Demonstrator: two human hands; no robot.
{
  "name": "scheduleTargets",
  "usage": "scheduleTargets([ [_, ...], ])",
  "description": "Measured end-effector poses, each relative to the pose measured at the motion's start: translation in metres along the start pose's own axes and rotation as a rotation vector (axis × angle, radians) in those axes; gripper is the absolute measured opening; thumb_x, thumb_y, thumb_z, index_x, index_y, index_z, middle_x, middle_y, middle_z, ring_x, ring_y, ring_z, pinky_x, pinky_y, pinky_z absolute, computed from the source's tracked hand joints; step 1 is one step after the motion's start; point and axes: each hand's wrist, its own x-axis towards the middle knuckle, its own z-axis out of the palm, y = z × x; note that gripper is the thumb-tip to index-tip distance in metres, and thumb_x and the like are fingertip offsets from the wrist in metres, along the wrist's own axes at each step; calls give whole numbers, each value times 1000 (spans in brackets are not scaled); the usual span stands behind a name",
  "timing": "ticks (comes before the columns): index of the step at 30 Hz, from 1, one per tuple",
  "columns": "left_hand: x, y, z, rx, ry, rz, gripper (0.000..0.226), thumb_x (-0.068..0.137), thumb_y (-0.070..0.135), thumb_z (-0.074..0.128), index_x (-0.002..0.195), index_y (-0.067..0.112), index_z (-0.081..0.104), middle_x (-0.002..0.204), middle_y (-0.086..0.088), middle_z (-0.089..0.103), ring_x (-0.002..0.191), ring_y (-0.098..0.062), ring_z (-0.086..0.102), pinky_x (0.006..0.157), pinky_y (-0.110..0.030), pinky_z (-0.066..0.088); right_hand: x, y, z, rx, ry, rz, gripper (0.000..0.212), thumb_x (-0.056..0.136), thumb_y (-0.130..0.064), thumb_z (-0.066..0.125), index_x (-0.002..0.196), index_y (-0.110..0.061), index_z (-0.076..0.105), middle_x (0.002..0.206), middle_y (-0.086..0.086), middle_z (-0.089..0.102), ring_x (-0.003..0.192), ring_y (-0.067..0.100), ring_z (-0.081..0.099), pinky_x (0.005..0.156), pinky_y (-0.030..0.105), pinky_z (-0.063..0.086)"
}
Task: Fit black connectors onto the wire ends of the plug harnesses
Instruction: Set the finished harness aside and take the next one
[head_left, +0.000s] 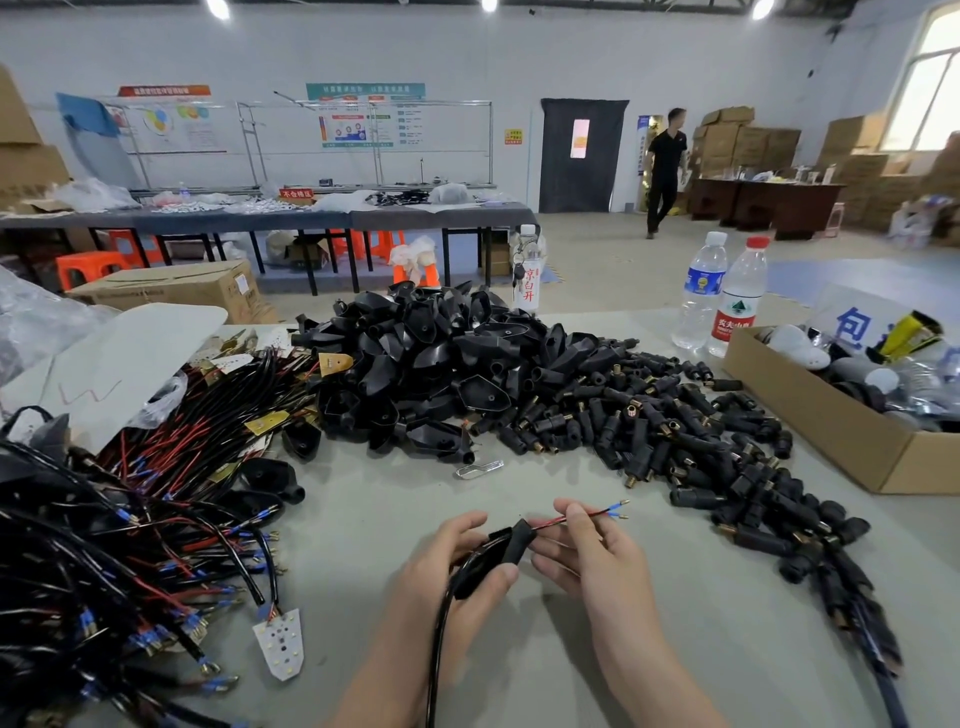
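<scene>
Wires (563, 521) of one plug harness stood out to the right from the black shell (498, 553) that my left hand (457, 566) gripped, fingers curled around it and thumb on top, so that the shell could not slide along the cable. My right hand (587, 551) pinched the red and the black wire between thumb and forefinger, just behind the blue-sleeved wire ends (618, 510). I judge I held them so to keep both tips straight, free and pointed toward the pile of black connectors (675, 431), which lay near on my right. No connector was yet on these ends. The loose shells (431, 364) were heaped behind, and the other harnesses (156, 519) lay tangled at my left, each kind apart, probably so that I could take one of each without searching. The grey surface (545, 649) carried also a cardboard box (831, 431) and two water bottles (701, 291) at its far right. Behind was a workshop hall with long tables, orange stools (88, 267), a dark door (582, 156), stacked cartons, and a person (665, 171) walking.
</scene>
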Motion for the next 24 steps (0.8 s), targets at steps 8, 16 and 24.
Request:
scheduleTargets([
  [8, -2, 0, -2, 48, 23, 56, 56, 72, 58, 68, 123, 58, 46, 114, 26, 59, 114, 4, 57, 91, -15, 47, 3, -4, -5, -29, -9, -18, 19, 104, -20, 48, 105, -12, 65, 89, 9, 78, 82, 22, 76, 60, 23, 58],
  [16, -4, 13, -6, 4, 70, 80, 47, 73, 57, 66, 118, 45, 59, 104, 22, 59, 98, -9, 65, 85, -26, 52, 4, -5, -7, 13, -36, 21, 19, 104, -19, 48, 105, -9, 64, 90, 12, 77, 80, 25, 76, 58, 25, 58],
  [24, -2, 22, -9, -263, 74, -16, 14, 88, 38, 60, 99, 29, 63, 96, 7, 75, 92, -11, 71, 82, -26, 53, 6, -6, -10, 274, -51, 88, 18, 105, -16, 45, 105, -5, 60, 91, 15, 76, 77, 21, 75, 61, 26, 59],
])
